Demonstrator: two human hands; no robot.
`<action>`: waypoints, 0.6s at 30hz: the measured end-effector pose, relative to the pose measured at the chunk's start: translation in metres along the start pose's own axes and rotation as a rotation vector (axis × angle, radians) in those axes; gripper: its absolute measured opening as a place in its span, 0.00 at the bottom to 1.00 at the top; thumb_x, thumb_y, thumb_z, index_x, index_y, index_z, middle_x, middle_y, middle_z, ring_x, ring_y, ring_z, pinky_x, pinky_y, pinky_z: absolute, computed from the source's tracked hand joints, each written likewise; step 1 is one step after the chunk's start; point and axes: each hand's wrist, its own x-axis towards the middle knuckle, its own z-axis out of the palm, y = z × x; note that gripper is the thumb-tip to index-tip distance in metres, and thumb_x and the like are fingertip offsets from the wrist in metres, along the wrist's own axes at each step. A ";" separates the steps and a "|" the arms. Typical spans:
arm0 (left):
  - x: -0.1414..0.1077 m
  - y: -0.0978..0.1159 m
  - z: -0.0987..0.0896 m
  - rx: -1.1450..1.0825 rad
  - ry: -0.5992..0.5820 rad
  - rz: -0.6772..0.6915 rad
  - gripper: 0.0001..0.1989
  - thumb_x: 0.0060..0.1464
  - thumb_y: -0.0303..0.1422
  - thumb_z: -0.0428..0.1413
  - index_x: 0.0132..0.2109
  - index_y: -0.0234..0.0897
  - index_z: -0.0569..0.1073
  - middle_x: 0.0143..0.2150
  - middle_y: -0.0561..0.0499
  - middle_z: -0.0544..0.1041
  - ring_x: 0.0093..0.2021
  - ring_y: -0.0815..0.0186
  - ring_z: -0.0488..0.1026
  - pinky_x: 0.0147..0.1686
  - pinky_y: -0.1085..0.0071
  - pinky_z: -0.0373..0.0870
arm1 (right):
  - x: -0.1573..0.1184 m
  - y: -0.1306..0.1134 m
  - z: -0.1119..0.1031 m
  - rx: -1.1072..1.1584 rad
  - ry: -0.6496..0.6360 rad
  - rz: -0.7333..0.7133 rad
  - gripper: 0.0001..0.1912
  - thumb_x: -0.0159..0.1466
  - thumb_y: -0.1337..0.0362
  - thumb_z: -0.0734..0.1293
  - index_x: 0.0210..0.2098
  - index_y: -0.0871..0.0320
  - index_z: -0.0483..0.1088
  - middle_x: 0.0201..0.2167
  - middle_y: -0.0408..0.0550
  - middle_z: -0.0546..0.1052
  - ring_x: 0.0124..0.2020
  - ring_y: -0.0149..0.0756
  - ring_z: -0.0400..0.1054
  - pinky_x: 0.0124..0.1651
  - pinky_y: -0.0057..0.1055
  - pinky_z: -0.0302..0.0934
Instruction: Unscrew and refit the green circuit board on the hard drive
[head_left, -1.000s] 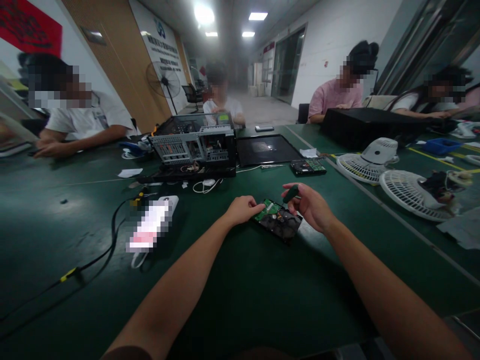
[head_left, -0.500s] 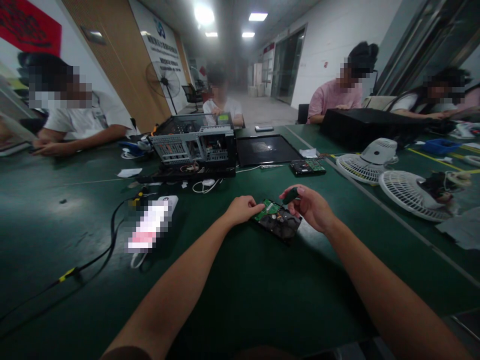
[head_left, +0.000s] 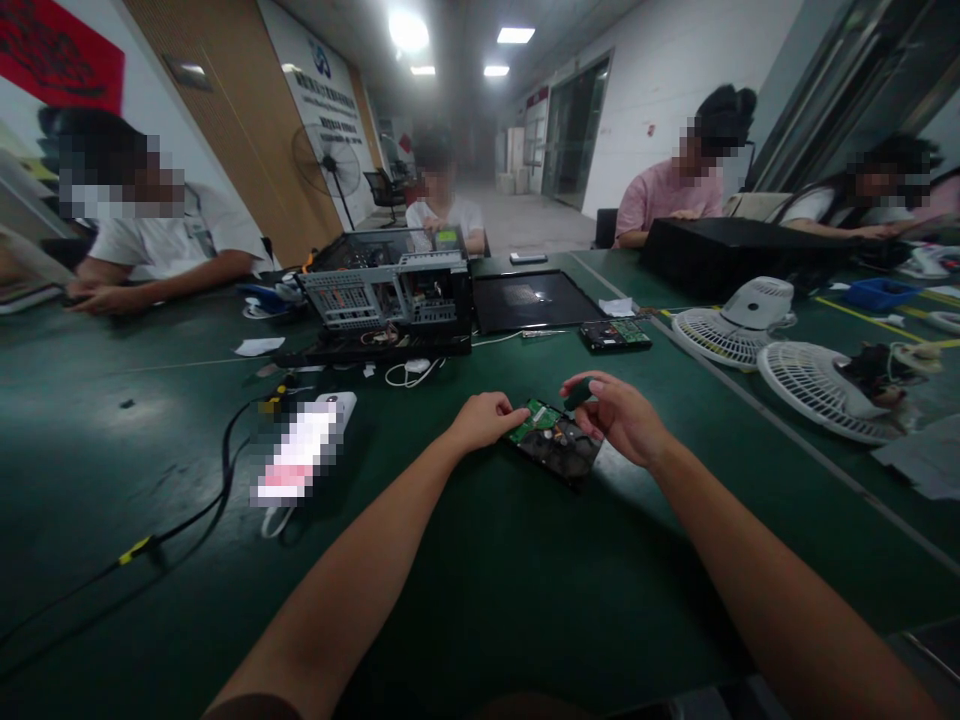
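A hard drive (head_left: 559, 448) lies on the green table in front of me, with its green circuit board facing up. My left hand (head_left: 487, 418) grips the drive's left edge, thumb on top near the board. Over the drive's far right side, my right hand (head_left: 619, 415) pinches a screwdriver (head_left: 578, 394) by its dark green handle. I cannot make out the screwdriver's shaft or where its tip rests.
An opened computer case (head_left: 390, 290) stands beyond my hands, beside a black side panel (head_left: 532, 298). Another hard drive (head_left: 615, 335) lies right of it. White fan parts (head_left: 731, 325) are on the right, a phone (head_left: 304, 450) and black cable (head_left: 225, 465) on the left. Several people sit around.
My right hand and the screwdriver have shifted very slightly, with the handle tilted a little differently. My left hand and the hard drive stay in place.
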 end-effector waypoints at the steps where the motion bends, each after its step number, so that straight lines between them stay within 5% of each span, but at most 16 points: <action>1: 0.000 0.000 0.000 0.007 0.005 0.006 0.24 0.58 0.56 0.57 0.39 0.38 0.78 0.35 0.49 0.80 0.29 0.65 0.75 0.26 0.71 0.63 | 0.000 0.000 0.000 -0.013 0.008 -0.006 0.13 0.64 0.56 0.68 0.45 0.55 0.75 0.47 0.50 0.77 0.23 0.27 0.64 0.19 0.27 0.49; 18: 0.000 -0.001 0.000 0.007 0.010 0.025 0.24 0.58 0.56 0.57 0.39 0.38 0.78 0.35 0.48 0.81 0.31 0.64 0.75 0.27 0.71 0.62 | 0.002 -0.001 -0.005 -0.141 0.081 -0.076 0.15 0.64 0.56 0.67 0.46 0.55 0.76 0.40 0.49 0.78 0.25 0.29 0.59 0.23 0.29 0.46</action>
